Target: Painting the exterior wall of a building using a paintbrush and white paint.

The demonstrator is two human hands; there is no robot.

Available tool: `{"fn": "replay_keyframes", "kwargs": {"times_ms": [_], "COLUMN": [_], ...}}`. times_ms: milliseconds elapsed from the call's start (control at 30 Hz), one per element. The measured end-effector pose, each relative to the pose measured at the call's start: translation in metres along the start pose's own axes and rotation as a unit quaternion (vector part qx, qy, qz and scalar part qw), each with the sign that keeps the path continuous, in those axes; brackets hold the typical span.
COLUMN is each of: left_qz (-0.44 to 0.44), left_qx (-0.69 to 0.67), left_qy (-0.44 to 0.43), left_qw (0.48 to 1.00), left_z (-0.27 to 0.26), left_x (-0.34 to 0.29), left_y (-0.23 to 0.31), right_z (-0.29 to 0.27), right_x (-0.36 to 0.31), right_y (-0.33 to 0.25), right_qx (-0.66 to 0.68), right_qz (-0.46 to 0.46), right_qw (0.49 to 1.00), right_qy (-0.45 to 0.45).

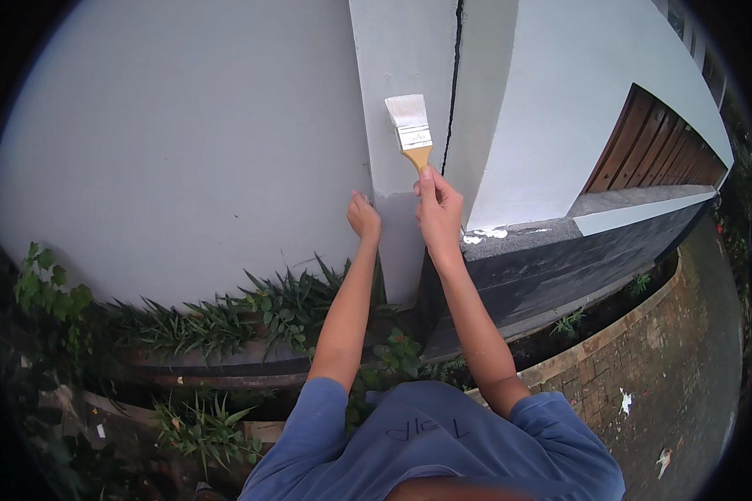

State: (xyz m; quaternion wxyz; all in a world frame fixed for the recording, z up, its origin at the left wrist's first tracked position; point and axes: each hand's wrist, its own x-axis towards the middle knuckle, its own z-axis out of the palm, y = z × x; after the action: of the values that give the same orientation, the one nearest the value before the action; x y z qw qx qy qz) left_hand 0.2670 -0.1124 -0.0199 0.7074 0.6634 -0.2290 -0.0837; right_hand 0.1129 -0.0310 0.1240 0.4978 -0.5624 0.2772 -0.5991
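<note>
My right hand [439, 204] grips a flat paintbrush [415, 138] by its yellow handle, bristles up. White paint coats the bristles, which lie over or against a narrow grey pillar face [393, 50]. That face is pale above and darker grey lower down, with an uneven border about level with my hands. My left hand [364, 215] is beside the pillar's left edge, its fingers curled in. Whatever those fingers hold, if anything, is hidden; whether they touch the wall I cannot tell.
A broad grey wall [184, 142] spans the left. Right of the pillar run a dark vertical gap [452, 100], a white wall [551, 100] and a ledge with white paint smears [485, 235]. Plants [217, 321] grow along the wall's foot. Brick paving [618, 367] curves at the right.
</note>
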Motion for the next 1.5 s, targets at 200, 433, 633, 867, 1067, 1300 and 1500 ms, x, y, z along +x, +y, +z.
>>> {"fn": "replay_keyframes", "kwargs": {"times_ms": [200, 433, 633, 867, 1067, 1300, 1500], "left_qz": [0.083, 0.091, 0.082, 0.092, 0.079, 0.096, 0.102], "left_qx": [-0.004, -0.021, -0.039, -0.024, -0.022, -0.024, -0.029], "left_qy": [0.042, 0.104, 0.099, 0.089, 0.080, 0.077, 0.081], "left_qw": [0.996, 0.990, 0.991, 0.991, 0.993, 0.992, 0.991], "left_z": [0.018, 0.024, 0.025, 0.026, 0.025, 0.025, 0.024], "left_x": [0.001, 0.000, -0.002, -0.006, -0.007, -0.005, -0.004], "left_y": [0.004, 0.001, 0.005, -0.001, -0.004, -0.001, -0.001], "right_z": [0.004, -0.023, -0.037, 0.018, 0.045, 0.034, 0.024], "right_x": [0.005, -0.038, -0.024, 0.005, 0.031, 0.010, -0.018], "right_y": [0.021, -0.004, -0.049, -0.017, 0.001, 0.061, 0.092], "right_qx": [-0.023, -0.280, -0.271, -0.037, -0.099, -0.077, -0.104], "right_qz": [-0.024, -0.110, -0.083, -0.014, -0.106, -0.065, -0.002], "right_qw": [0.999, 0.953, 0.957, 0.997, 0.979, 0.983, 0.980], "right_qy": [0.030, 0.030, 0.068, 0.073, 0.143, 0.153, 0.167]}}
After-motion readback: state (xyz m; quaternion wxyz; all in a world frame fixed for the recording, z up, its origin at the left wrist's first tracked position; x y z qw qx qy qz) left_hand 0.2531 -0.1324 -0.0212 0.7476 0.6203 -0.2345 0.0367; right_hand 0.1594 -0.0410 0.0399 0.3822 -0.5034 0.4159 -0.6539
